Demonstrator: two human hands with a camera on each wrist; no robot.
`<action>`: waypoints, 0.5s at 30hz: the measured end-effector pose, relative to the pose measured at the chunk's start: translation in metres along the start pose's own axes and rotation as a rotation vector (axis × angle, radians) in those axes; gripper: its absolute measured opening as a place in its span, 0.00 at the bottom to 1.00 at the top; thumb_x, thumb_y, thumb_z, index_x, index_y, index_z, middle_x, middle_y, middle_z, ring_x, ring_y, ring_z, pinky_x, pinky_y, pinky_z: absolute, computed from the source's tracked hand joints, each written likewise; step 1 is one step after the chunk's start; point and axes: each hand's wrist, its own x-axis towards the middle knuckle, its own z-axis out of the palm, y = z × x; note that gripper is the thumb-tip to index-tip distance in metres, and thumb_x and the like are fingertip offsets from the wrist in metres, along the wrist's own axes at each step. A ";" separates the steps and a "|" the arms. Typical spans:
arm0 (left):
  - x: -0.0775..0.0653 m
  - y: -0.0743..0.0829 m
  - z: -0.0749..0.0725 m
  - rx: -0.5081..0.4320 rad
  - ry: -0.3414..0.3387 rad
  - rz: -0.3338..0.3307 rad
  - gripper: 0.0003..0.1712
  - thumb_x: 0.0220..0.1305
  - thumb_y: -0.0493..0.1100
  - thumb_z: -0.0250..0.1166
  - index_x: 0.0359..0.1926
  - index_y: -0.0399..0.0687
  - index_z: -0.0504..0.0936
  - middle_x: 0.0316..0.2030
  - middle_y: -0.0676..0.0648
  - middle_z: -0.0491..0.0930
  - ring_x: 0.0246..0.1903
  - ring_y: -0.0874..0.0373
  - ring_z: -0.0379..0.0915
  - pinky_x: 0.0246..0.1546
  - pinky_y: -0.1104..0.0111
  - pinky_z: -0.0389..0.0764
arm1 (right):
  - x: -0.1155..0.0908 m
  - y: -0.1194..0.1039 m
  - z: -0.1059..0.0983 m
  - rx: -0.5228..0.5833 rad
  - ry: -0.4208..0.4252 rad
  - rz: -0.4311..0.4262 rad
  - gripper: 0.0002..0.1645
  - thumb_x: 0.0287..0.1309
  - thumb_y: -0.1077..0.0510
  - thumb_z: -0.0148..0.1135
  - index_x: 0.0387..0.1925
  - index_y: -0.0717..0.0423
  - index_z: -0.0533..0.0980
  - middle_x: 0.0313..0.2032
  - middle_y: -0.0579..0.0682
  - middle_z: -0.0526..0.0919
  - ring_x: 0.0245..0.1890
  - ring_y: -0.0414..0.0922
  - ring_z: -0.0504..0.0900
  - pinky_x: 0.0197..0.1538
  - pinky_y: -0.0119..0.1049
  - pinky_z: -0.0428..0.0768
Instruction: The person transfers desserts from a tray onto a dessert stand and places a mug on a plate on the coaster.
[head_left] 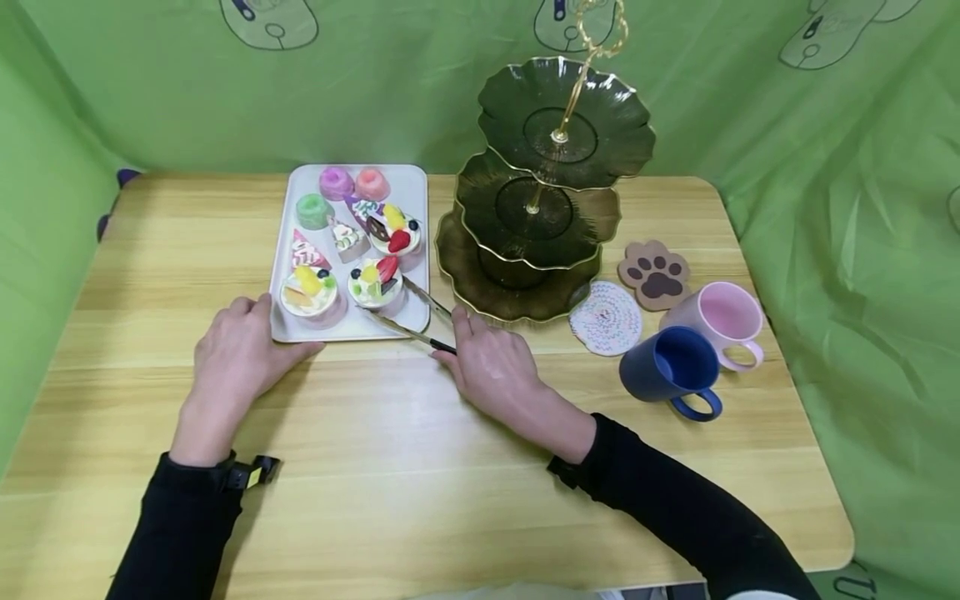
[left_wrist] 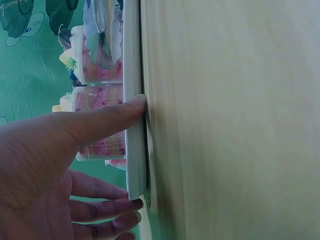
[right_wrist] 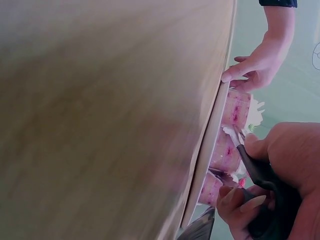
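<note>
At the near left corner of a white tray (head_left: 341,332), my left hand (head_left: 238,346) holds the edge, thumb along the front and fingers against the side. My right hand (head_left: 495,367) grips a pair of tongs (head_left: 412,333) with black handles and metal arms. The tong arms are spread either side of a fruit-topped cake cup (head_left: 375,282) at the front middle of the tray. Beside it stand another cake cup (head_left: 309,292) on the left and a third one (head_left: 395,231) behind. In the left wrist view, pink sponge (left_wrist: 102,100) shows through a clear cup.
Small cake slices (head_left: 347,238) and ring-shaped sweets (head_left: 313,211) also sit on the tray. A three-tier dark plate stand (head_left: 517,287) rises right of it. Further right are a round coaster (head_left: 606,318), a paw-shaped coaster (head_left: 655,275), a blue mug (head_left: 648,367) and a pink mug (head_left: 686,312).
</note>
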 end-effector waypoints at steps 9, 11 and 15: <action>0.000 0.002 0.001 0.025 -0.010 0.008 0.51 0.54 0.61 0.82 0.60 0.24 0.73 0.45 0.26 0.73 0.42 0.30 0.71 0.32 0.43 0.76 | -0.008 0.005 -0.021 0.033 -0.053 0.062 0.38 0.73 0.38 0.63 0.66 0.66 0.72 0.41 0.56 0.85 0.29 0.53 0.85 0.26 0.49 0.81; 0.000 0.002 0.000 0.031 -0.013 0.007 0.50 0.54 0.60 0.82 0.60 0.23 0.73 0.44 0.26 0.73 0.42 0.30 0.71 0.32 0.43 0.76 | -0.011 0.007 -0.027 0.042 -0.046 0.078 0.39 0.73 0.39 0.65 0.66 0.66 0.72 0.39 0.56 0.84 0.28 0.52 0.84 0.25 0.49 0.80; 0.001 0.002 -0.001 0.039 -0.029 0.001 0.51 0.55 0.60 0.82 0.60 0.22 0.73 0.44 0.26 0.72 0.42 0.30 0.70 0.31 0.43 0.75 | -0.018 0.015 -0.039 0.036 -0.021 0.091 0.38 0.73 0.39 0.65 0.66 0.66 0.72 0.36 0.55 0.82 0.23 0.50 0.80 0.21 0.47 0.78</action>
